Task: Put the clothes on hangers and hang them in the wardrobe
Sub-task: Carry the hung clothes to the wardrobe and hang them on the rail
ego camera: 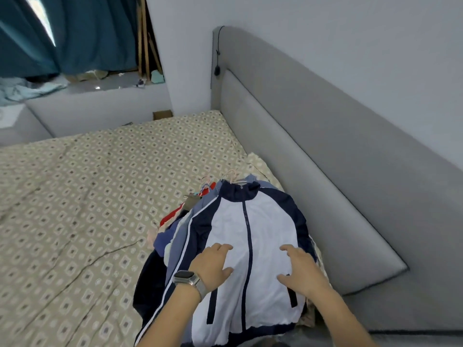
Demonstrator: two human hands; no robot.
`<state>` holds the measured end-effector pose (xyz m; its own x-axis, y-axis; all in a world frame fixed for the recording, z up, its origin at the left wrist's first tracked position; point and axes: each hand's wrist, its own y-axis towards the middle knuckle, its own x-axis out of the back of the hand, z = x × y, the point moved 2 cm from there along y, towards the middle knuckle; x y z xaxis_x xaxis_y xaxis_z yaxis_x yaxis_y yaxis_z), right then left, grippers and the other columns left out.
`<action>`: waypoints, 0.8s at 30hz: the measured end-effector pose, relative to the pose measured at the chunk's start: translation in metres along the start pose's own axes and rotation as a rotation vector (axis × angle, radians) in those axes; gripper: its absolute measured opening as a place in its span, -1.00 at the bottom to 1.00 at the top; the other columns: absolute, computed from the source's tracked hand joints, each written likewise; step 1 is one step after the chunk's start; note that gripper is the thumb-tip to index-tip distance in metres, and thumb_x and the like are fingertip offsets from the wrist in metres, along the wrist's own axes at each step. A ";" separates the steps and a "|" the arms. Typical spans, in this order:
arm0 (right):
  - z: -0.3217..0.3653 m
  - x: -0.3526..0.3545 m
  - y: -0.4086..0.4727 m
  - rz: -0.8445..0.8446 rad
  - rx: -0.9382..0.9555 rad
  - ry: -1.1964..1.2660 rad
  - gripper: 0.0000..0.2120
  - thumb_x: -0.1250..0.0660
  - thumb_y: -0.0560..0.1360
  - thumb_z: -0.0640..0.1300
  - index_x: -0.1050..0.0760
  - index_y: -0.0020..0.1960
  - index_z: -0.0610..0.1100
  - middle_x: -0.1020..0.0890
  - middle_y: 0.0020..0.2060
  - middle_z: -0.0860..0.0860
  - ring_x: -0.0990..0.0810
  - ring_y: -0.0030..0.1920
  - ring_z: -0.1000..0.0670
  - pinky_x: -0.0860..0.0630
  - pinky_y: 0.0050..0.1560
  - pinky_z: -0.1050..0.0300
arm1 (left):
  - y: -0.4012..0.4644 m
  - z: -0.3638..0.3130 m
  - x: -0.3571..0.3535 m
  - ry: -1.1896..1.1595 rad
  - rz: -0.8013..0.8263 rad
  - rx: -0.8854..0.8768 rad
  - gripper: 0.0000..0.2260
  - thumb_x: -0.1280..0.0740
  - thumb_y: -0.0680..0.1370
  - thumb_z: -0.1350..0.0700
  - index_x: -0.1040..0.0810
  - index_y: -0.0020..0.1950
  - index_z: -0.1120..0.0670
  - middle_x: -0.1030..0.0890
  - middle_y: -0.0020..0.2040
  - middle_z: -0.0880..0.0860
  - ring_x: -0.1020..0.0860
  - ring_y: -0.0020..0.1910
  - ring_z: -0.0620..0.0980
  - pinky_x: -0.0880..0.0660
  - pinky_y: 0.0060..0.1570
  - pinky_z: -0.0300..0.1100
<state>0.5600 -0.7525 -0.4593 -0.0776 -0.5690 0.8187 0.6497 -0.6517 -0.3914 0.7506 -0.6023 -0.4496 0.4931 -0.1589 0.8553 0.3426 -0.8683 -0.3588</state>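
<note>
— Both forearms reach in from the near edge: left hand [213, 261], the one with the grey-banded wristwatch [187, 280], and right hand [299, 267], each lying flat with fingers spread on the white-and-navy zip-front jacket [260, 236]. Neither grips anything.

— And where does the jacket lie?

— On top of a heap of mixed clothes [172, 236], on the beige diamond-patterned bedsheet [82, 196], close beside the grey padded headboard [313, 136]. Teal curtains [50, 33] hang well beyond.

— How would it handle?

— Soft, light and limp, I'd judge; the smooth fabric may slide off the pile below. Lifted by the body it would sag and fold. Better taken at the shoulders, or at the pale hanger hooks [231, 175] showing just past the navy stand-up collar [238, 190], though I can't tell which hook belongs to it.

— Which way does it point?

— Front up, zip closed. Long axis runs along the zip, collar away from the person, hem nearest.
</note>
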 end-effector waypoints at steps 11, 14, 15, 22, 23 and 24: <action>-0.005 0.050 0.132 0.147 0.212 -0.086 -0.36 -0.39 0.47 0.02 -0.19 0.47 0.06 -0.38 0.33 0.02 -0.35 0.33 0.00 -0.46 0.21 0.11 | 0.065 -0.009 0.024 -0.123 -0.094 0.282 -0.43 -0.23 0.58 -0.05 -0.09 0.51 0.07 -0.38 0.37 0.06 -0.39 0.31 0.05 -0.39 0.26 -0.01; -0.009 0.061 0.165 0.171 0.244 -0.094 -0.43 -0.34 0.51 -0.03 -0.21 0.46 0.05 -0.37 0.36 0.01 -0.35 0.34 -0.01 -0.47 0.21 0.07 | 0.080 -0.009 0.026 -0.131 -0.067 0.334 -0.44 -0.24 0.57 -0.08 -0.13 0.49 0.06 -0.39 0.35 0.06 -0.40 0.30 0.06 -0.40 0.25 -0.01; -0.010 0.063 0.176 0.182 0.253 -0.098 -0.44 -0.32 0.52 -0.05 -0.22 0.46 0.04 -0.38 0.36 0.00 -0.35 0.34 -0.02 -0.46 0.22 0.07 | 0.084 -0.008 0.026 -0.131 -0.061 0.351 -0.45 -0.25 0.57 -0.09 -0.16 0.48 0.05 -0.41 0.34 0.05 -0.41 0.29 0.05 -0.40 0.25 -0.02; -0.007 0.066 0.251 0.295 0.283 -0.150 -0.43 -0.35 0.51 -0.03 -0.23 0.45 0.01 -0.37 0.36 -0.03 -0.34 0.36 -0.06 -0.47 0.19 0.05 | 0.113 -0.001 0.034 -0.133 -0.112 0.459 -0.46 -0.26 0.56 -0.08 -0.19 0.48 0.03 -0.40 0.35 0.05 -0.42 0.28 0.06 -0.39 0.26 -0.06; -0.006 0.065 0.260 0.314 0.282 -0.155 -0.42 -0.36 0.50 -0.02 -0.23 0.45 0.01 -0.37 0.36 -0.03 -0.35 0.36 -0.06 -0.48 0.20 0.04 | 0.118 -0.001 0.034 -0.131 -0.109 0.468 -0.47 -0.26 0.56 -0.08 -0.19 0.48 0.03 -0.40 0.35 0.05 -0.42 0.28 0.07 -0.39 0.25 -0.05; -0.006 0.064 0.269 0.334 0.283 -0.163 -0.41 -0.36 0.49 -0.02 -0.22 0.46 0.00 -0.37 0.36 -0.04 -0.35 0.35 -0.07 -0.47 0.21 0.03 | 0.122 -0.002 0.035 -0.130 -0.103 0.477 -0.47 -0.26 0.56 -0.08 -0.19 0.47 0.02 -0.40 0.35 0.05 -0.42 0.28 0.07 -0.39 0.25 -0.04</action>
<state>0.7252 -0.9674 -0.5152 0.2761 -0.6236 0.7314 0.8013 -0.2709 -0.5334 0.8082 -0.7148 -0.4633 0.5227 0.0024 0.8525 0.7068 -0.5603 -0.4318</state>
